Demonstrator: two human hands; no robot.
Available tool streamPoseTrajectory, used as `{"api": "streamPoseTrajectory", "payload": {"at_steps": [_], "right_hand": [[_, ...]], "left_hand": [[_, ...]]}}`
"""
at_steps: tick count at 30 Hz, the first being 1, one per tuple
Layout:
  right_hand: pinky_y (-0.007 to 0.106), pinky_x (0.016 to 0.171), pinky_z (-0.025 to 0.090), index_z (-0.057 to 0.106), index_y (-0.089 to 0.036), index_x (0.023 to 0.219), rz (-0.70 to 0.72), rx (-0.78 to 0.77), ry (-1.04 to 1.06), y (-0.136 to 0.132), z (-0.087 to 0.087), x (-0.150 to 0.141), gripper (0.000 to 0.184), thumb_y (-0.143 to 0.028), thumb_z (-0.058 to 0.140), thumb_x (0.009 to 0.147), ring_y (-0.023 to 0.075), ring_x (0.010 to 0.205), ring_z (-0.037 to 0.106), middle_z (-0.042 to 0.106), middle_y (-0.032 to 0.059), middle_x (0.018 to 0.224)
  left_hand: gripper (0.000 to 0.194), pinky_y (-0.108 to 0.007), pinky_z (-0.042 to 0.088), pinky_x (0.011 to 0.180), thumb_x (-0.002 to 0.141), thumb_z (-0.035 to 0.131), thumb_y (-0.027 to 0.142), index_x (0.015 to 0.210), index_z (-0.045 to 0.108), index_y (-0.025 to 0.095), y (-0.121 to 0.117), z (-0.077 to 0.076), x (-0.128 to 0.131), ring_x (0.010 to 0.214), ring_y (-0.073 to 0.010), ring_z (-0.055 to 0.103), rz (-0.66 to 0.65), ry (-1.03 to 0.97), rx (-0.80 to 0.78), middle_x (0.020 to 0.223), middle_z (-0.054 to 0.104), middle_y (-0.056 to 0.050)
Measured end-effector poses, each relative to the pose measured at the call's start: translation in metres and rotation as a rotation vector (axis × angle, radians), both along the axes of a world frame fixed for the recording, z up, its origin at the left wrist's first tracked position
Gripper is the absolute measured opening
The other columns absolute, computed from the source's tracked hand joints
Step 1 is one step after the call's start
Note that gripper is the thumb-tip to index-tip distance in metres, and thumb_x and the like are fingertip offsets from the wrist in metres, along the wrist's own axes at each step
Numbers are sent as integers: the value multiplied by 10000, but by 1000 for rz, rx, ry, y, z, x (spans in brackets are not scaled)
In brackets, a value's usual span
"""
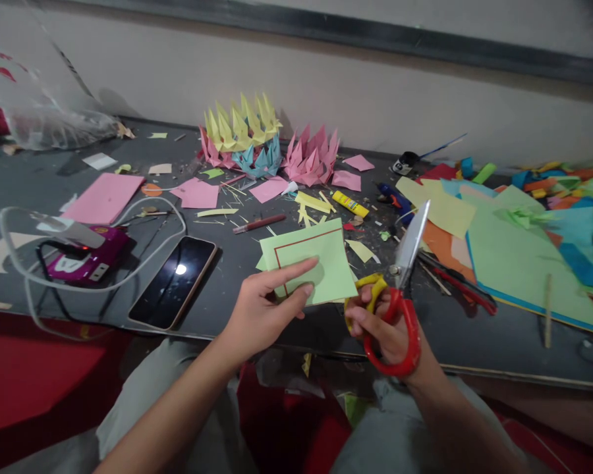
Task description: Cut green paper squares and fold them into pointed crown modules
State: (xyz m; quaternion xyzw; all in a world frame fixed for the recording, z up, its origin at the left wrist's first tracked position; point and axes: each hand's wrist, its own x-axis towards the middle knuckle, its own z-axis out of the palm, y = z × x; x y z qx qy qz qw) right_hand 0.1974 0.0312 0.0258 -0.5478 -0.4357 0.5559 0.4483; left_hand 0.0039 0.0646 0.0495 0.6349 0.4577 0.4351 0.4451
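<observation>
Through the head view, I have the phone on the worktop at left, well apart from my left hand, whose grip is clamped on the green sheet, held near the worktop's front edge. I'd keep that pinch firm but light, so the paper neither slips nor creases, and slide the forefinger off the dark red line to leave the whole mark readable. Keeping the sheet taut and flat would help too. My right hand is closed around the handles of the scissors, blades upward, just right of the sheet; I'd hold the wrist loose and the tips turned away from the left fingers. As for what I can't see, again from the left: the left fingers behind the sheet are mostly covered, the line passes under the forefinger, and its lower end is lost behind the hand. A paler edge below the sheet may be a second layer; I can't tell. On the right, the fingers inside the handles overlap, and I can't make out whether the blades are fully together.
</observation>
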Motion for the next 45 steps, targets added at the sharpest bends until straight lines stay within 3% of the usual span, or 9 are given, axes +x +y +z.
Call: {"api": "streamPoseTrajectory", "payload": {"at_steps": [4,10,16,19,23,27,31,37,45], "right_hand": [[268,473,456,441,-237,767,-53,55,43,1,-3,1,336,-477,659,680,106,523,504,518,-4,775],[345,618,470,467,-258,701,-202,198,-195,6,3,5,269,-435,666,659,205,703,553,529,18,712],[324,674,466,461,-235,726,-72,138,-109,8,3,10,259,-348,686,663,182,745,557,545,10,755],[311,677,462,465,-230,778,-55,102,-110,7,-2,15,269,-351,683,676,170,740,555,559,14,802],[295,617,448,463,-231,778,22,80,-171,6,-2,16,273,-350,681,665,153,656,530,538,-5,749],[286,590,427,445,-231,756,105,14,-203,4,3,9,283,-334,688,654,145,608,500,499,-30,670],[298,630,417,455,-228,766,49,78,-241,3,4,5,266,-343,675,671,150,643,504,508,-22,702],[308,616,413,460,-225,761,35,91,-288,3,6,4,269,-372,669,679,155,634,505,517,-16,704],[298,629,457,457,-228,764,95,99,-236,3,6,5,276,-386,673,697,148,637,536,530,-13,716]], "left_hand": [[354,-157,406,379,772,536,163,1095,649,254,-1,1,0,442,-61,511,-115,17,-29,833,704,-22],[393,-170,332,393,712,474,81,1017,692,196,0,5,1,434,-67,399,-360,92,-52,623,656,13],[397,-166,342,431,703,459,66,1003,695,176,2,4,0,460,-65,444,-543,181,-104,681,686,5],[330,-179,413,506,722,485,82,952,704,173,5,2,-2,599,-105,567,-448,158,-108,807,711,-30],[120,-222,472,589,740,566,157,731,686,155,11,-2,-2,735,-147,620,-145,6,-72,857,700,-62],[60,-237,485,601,734,628,210,745,664,164,12,-5,1,818,-165,621,-9,-104,-38,1002,668,-85],[112,-226,474,557,743,642,233,834,687,185,9,-4,3,693,-136,616,-45,-88,-49,851,696,-54],[120,-238,505,679,764,622,219,836,709,179,3,4,3,761,-154,651,-266,6,-132,819,721,-37],[184,-221,528,726,770,573,139,876,719,178,5,2,3,806,-154,669,-267,62,-120,865,726,-31]]}}
